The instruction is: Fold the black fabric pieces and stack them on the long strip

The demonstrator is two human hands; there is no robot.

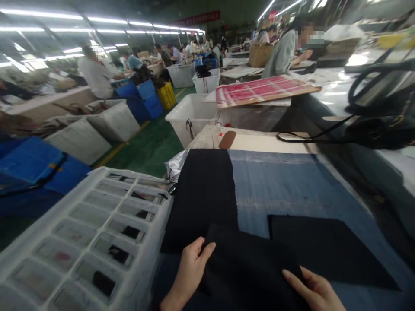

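Observation:
Between my two hands is a black sheet of fabric-like material (246,263), lifted off the table and slightly curved. My left hand (191,270) pinches its upper left corner between thumb and fingers. At its right edge, my right hand (314,287) grips with the thumb on top. Behind it, another black piece (205,190) lies flat along the left side of the blue-covered table (275,179). A third black piece (324,246) rests flat on the right. The lower edge of the held sheet runs out of view.
A white compartment tray (94,233) with small dark pieces stands at my left. Behind the table are a brown oval piece (227,140), a white bin (191,114) and a red-patterned board (259,90). A black cable (301,137) loops at right. Several people work farther back.

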